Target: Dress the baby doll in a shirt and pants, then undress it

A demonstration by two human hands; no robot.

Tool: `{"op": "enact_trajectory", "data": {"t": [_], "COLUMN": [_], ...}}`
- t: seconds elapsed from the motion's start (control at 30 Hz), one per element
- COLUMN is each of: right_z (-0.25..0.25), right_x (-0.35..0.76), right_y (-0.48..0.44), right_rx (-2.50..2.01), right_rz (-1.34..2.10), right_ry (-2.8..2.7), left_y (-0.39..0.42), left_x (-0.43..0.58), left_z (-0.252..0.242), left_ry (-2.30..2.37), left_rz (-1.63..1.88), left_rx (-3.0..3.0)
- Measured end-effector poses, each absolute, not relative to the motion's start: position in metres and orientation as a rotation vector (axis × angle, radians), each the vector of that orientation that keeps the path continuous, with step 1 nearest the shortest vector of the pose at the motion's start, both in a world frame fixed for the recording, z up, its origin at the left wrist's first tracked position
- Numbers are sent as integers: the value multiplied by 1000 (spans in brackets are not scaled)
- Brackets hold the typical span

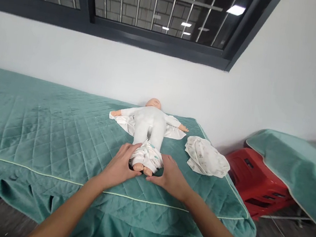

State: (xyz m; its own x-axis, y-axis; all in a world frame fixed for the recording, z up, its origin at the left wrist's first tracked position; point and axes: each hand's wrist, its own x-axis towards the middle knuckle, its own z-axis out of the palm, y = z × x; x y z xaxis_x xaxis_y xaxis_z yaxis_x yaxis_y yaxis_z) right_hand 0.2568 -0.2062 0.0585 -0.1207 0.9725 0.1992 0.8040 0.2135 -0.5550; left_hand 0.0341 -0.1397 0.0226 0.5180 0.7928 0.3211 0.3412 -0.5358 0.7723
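A baby doll (pixel 151 119) with a white cloth body lies on its back, arms spread, head toward the wall and feet toward me. White printed baby pants (pixel 147 154) are bunched round its lower legs, and its bare feet stick out at the near end. My left hand (pixel 123 164) grips the pants at their left side, thumb near the doll's foot. On the opposite side my right hand (pixel 170 176) holds the pants in the same way. Under the doll's arms is a spread white garment (pixel 175 132), partly hidden by the body.
A crumpled white printed cloth (pixel 206 157) lies right of the doll on the green quilted bed (pixel 55 131). Beyond the bed's right edge are a red plastic stool (pixel 258 181) and another green-covered surface (pixel 302 167). A wall with a dark-framed window (pixel 157 41) stands behind.
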Motion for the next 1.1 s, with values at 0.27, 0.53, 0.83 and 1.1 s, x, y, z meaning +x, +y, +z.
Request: {"op": "enact_trajectory", "data": {"t": [0.27, 0.53, 0.83, 1.1], "right_z": [69, 99, 217, 335], "right_x": [264, 264, 269, 247], "right_y": [-201, -230, -228, -220], "right_rx": [-1816, -1517, -1252, -1572], "right_rz": [259, 1107, 1390, 849], "right_ry": [-1903, -1575, -1850, -2289], "left_y": [-137, -157, -126, -110], "left_x": [41, 18, -37, -74], "left_z": [34, 67, 191, 309], "left_ry": [989, 733, 499, 956], "left_rz": [914, 819, 373, 764], "left_rx": [2001, 1740, 1779, 2256]}}
